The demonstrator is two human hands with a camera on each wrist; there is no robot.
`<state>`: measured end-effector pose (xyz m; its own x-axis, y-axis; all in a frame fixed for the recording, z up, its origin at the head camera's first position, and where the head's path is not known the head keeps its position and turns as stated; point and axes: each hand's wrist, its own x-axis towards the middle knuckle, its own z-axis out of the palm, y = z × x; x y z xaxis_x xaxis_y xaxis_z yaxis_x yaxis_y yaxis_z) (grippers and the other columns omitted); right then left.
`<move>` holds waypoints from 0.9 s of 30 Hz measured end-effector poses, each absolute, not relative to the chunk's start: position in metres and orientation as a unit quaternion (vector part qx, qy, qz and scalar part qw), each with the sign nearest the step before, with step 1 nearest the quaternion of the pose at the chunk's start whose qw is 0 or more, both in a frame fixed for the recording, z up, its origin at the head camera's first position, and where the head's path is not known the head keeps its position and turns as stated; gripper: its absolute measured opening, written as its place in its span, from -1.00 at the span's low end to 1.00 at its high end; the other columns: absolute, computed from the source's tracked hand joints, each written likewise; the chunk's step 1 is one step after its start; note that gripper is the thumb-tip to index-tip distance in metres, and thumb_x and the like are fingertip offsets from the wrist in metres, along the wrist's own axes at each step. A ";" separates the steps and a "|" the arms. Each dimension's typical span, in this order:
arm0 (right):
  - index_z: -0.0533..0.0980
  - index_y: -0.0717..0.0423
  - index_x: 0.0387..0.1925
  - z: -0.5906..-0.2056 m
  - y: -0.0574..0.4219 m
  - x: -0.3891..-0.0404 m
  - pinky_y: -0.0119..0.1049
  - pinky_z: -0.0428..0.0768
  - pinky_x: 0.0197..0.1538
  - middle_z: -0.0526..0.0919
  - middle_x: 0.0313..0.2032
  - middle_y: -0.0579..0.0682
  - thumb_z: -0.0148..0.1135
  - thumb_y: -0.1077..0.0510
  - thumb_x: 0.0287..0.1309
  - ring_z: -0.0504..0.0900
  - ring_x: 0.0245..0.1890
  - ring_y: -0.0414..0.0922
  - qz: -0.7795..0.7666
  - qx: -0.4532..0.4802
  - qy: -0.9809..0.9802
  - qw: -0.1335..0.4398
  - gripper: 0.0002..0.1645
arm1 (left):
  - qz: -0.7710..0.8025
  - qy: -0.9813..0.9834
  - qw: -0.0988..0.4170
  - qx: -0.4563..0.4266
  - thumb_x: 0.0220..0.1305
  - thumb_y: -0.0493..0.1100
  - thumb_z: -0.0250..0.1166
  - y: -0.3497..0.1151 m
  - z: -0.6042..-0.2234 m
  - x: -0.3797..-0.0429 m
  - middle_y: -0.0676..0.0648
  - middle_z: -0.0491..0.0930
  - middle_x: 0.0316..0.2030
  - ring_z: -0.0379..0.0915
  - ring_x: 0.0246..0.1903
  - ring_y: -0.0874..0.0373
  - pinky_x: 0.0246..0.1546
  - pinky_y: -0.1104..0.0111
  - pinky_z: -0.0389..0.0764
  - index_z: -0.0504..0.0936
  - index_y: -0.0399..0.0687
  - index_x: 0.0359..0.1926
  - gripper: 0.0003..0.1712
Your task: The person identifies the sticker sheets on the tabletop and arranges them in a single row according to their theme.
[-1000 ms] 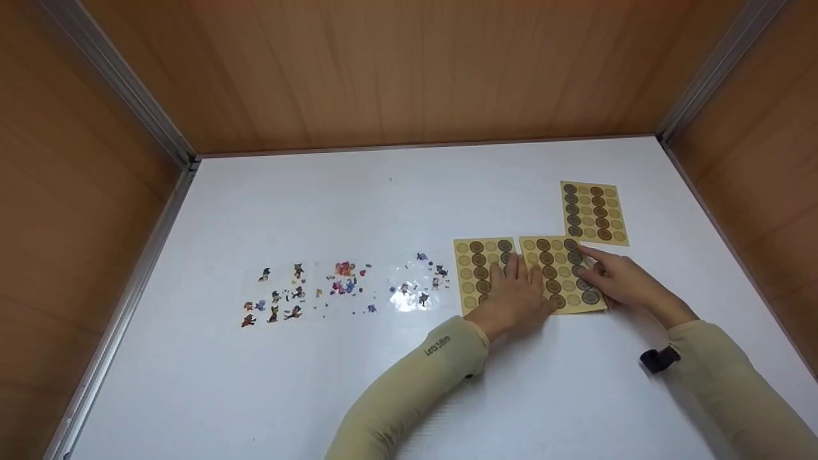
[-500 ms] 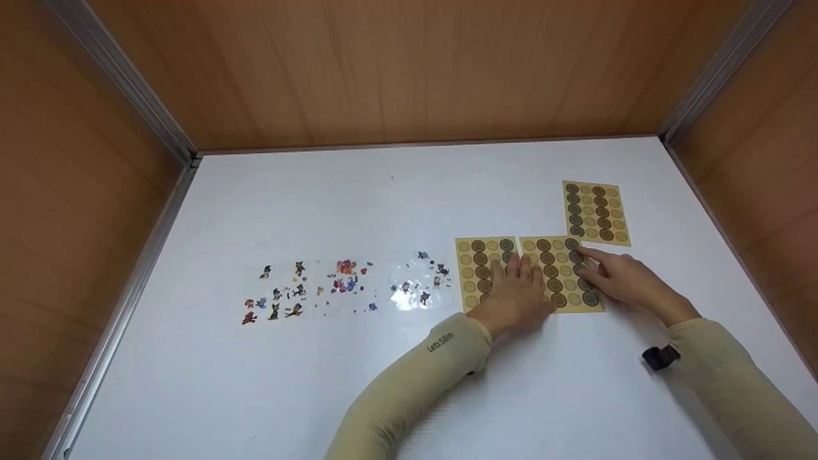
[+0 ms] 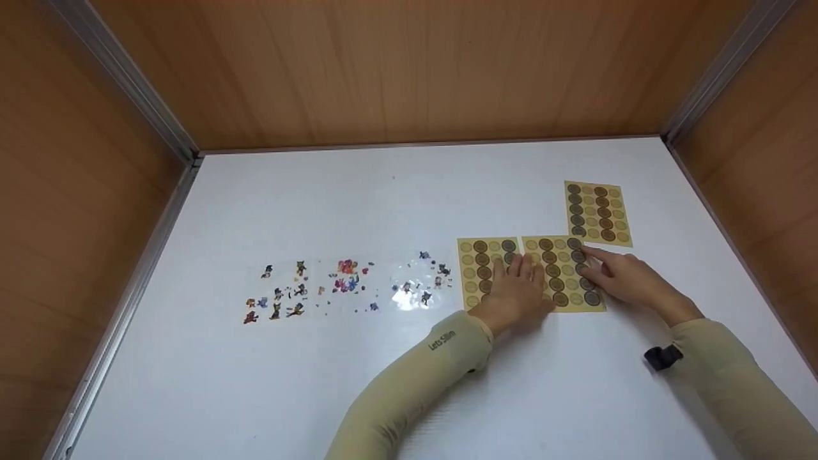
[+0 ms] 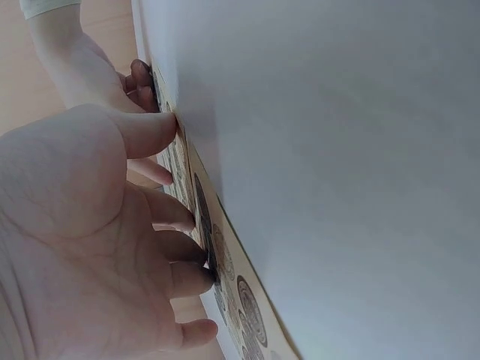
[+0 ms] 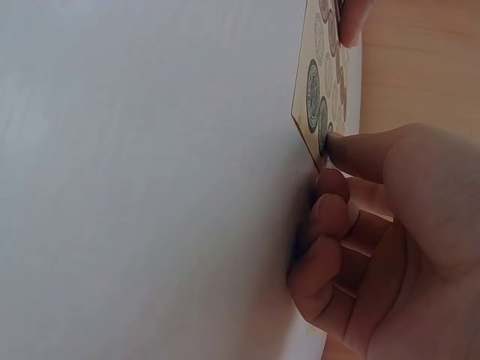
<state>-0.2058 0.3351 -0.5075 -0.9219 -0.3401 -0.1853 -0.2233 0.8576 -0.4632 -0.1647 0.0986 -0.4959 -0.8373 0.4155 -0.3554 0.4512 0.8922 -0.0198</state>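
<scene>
Two tan sheets of round, seal-like stickers lie side by side on the white table in the head view: a left sticker sheet (image 3: 470,273) and a right sticker sheet (image 3: 563,271). My left hand (image 3: 511,295) rests across their neighbouring edges, fingers spread, thumb near the right sheet's lower edge. My right hand (image 3: 623,281) holds the right sheet by its right edge. In the right wrist view, the thumb (image 5: 360,154) presses on the sheet's printed face while the other fingers curl at its edge. The left hand covers part of both sheets.
A third sticker sheet (image 3: 598,213) lies behind, near the right sheet's upper right corner. To the left, clear sheets of small cartoon stickers (image 3: 275,294) stretch in a row across the table (image 3: 287,383). Wooden panels (image 3: 409,70) enclose the back and sides.
The right sheet's lower right corner now lies flatter and straighter beside the right hand. Both hands keep nearly the same place; the whole view has shifted slightly.
</scene>
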 end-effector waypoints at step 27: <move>0.31 0.22 0.46 -0.509 0.337 -0.203 -0.28 0.33 -0.56 0.35 -0.66 -0.13 0.16 -0.07 0.47 0.30 -0.66 -0.19 -0.229 -0.162 0.952 0.119 -0.29 | -0.028 0.954 0.179 0.238 0.52 0.39 -0.24 0.091 -0.494 -0.167 -0.03 -0.16 0.62 -0.28 0.58 0.07 0.55 0.03 -0.19 -0.08 0.12 0.64 -0.14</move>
<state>-0.2025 0.3365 -0.5092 -0.9189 -0.3639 -0.1524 -0.2546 0.8421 -0.4754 -0.1672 0.0910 -0.4940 -0.8221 0.4449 -0.3552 0.4651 0.8847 0.0318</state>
